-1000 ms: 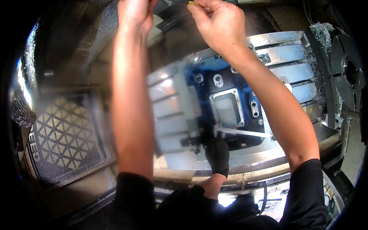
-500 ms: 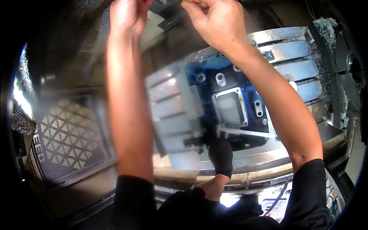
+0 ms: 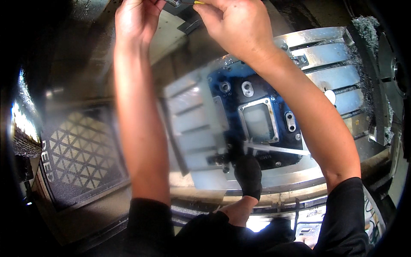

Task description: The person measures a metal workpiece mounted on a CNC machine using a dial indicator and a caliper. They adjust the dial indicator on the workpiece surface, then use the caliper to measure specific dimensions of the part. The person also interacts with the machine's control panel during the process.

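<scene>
Here, past the far edge of the slotted table (image 3: 340, 76), the right hand (image 3: 239, 25) pinches a small yellow-ended tool (image 3: 198, 2), probably light and stiff, best held by that end; whether the left hand (image 3: 136, 21) grasps the shiny metal part (image 3: 174, 2) beside it, I cannot tell.

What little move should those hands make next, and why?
Perhaps ease the right hand slightly toward the left hand, slowly. It appears to pinch a small yellow piece, and a small shiny part shows beside the left fingers, a short way off. The picture's upper edge cuts off the fingertips, so I can't tell how the pieces relate.
</scene>
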A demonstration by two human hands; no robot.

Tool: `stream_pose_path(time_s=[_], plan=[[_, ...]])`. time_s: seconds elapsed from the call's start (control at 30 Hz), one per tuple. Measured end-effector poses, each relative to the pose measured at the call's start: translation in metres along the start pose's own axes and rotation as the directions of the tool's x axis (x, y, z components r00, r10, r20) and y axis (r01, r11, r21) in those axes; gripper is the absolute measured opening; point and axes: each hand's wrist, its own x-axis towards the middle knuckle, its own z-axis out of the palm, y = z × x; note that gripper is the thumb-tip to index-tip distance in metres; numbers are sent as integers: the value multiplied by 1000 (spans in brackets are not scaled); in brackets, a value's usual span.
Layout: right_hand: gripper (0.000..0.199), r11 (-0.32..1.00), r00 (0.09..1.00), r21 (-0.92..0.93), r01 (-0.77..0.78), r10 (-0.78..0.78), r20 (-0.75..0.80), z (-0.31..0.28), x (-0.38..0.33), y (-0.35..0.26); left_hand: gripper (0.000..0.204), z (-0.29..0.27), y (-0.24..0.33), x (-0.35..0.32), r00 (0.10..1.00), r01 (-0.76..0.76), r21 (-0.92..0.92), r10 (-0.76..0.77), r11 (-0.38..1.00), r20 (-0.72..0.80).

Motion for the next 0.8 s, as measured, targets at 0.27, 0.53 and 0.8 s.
stream_pose_path(time_s=[0.27, 0.53, 0.8], plan=[[11, 989, 995, 120, -86, 91, -42, 2, -4, 6, 15, 4, 2, -2, 1000, -8, 9, 8, 1000, 7], [13, 969, 987, 201, -144, 154, -35, 5, -8, 14, 24, -10, 8, 7, 991, 88, -100, -77, 991, 105], [14, 979, 994, 177, -102, 109, -28, 3, -8, 19, 18, -12, 10, 9, 998, 60, -86, -57, 994, 37]])
